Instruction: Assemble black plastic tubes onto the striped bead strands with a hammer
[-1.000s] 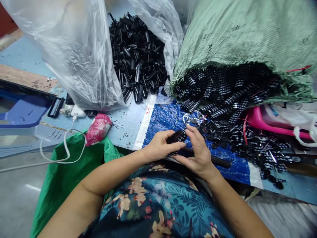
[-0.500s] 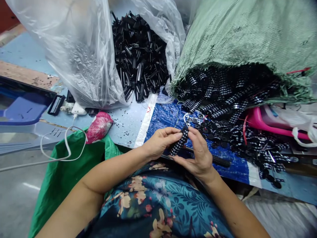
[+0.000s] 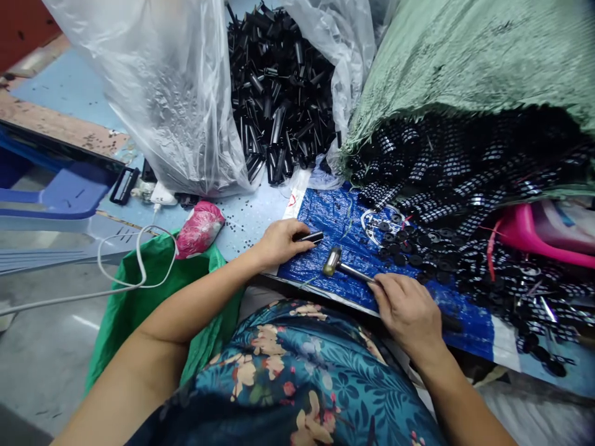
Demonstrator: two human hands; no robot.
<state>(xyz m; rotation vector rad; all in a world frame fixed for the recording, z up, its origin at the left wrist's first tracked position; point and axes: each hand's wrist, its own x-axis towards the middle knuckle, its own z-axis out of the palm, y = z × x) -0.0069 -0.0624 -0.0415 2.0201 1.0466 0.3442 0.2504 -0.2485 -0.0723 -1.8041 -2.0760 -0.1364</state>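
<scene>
A black rod-shaped piece (image 3: 312, 237) sticks out from the closed fingers of my left hand (image 3: 282, 243), over the left part of a blue plastic sheet (image 3: 309, 210). My right hand (image 3: 409, 310) is wrapped round the handle of a small metal hammer (image 3: 355, 271). The hammer's head lies low over the sheet, a little right of and below the black piece, not touching it. Loose black discs (image 3: 397, 251) and black pieces with white characters (image 3: 469, 248) are heaped on the right of the sheet.
A clear plastic bag (image 3: 186, 93) of black parts (image 3: 279, 93) stands behind my left hand. Right of it, a green woven sack (image 3: 455, 49) spills pieces near a pink basket (image 3: 525, 232). A pink bundle (image 3: 201, 229), white cable (image 3: 139, 260) and green bag (image 3: 121, 322) are at left.
The black piece with white characters is no longer between both hands. My hands have moved apart; my right hand has taken hold of the hammer. The view has shifted slightly.
</scene>
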